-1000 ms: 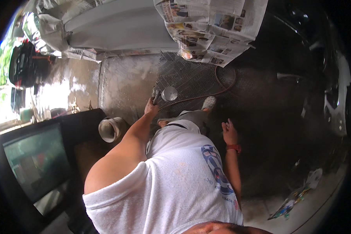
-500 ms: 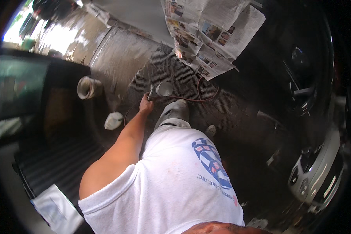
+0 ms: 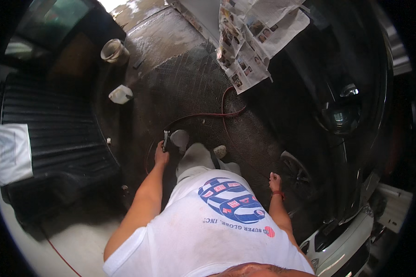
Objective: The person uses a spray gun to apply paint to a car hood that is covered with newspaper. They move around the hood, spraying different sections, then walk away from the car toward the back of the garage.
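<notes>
My left hand [image 3: 161, 155] is closed around the handle of a spray gun [image 3: 166, 137], held out low in front of me on the left. A grey rounded cup [image 3: 179, 138] shows right beside the gun. Out to the right, my right hand [image 3: 275, 181] is closed, a red band round its wrist. Whatever it may hold is too small to make out. A red hose [image 3: 203, 114] lies across the dark patterned floor [image 3: 189, 87], looping near the newspaper and running back toward the gun side.
Newspaper sheets [image 3: 259, 41] cover a panel ahead. A dark car [image 3: 309, 83] with a wheel [image 3: 296, 168] stands to the right, near a pale bumper [image 3: 342, 249]. On the left are a ribbed black truck bed [image 3: 51, 124], a bucket [image 3: 114, 51] and a white jug [image 3: 121, 94].
The view has swung, so the bucket and jug sit higher. My left hand with the spray gun is closer to my body. My right hand has come into view.
</notes>
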The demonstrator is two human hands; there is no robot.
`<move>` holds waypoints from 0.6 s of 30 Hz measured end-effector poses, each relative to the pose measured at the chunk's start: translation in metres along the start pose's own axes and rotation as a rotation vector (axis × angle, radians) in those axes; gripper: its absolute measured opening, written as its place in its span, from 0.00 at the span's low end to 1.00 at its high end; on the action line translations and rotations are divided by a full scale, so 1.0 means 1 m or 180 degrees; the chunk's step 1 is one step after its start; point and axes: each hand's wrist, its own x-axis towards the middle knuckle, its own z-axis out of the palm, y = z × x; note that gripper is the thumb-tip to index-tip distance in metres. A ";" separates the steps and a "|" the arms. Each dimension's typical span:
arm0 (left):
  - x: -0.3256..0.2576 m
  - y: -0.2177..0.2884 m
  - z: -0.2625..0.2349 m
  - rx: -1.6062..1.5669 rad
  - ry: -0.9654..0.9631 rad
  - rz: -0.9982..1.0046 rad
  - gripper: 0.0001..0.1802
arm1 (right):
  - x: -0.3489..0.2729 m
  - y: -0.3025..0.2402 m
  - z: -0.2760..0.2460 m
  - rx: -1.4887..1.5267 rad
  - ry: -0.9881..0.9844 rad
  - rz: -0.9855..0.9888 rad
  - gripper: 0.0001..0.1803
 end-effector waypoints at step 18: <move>-0.396 -0.168 0.204 -0.0376 0.0212 -0.1223 0.27 | -0.104 0.026 0.030 -0.1541 -0.1686 -0.1972 0.32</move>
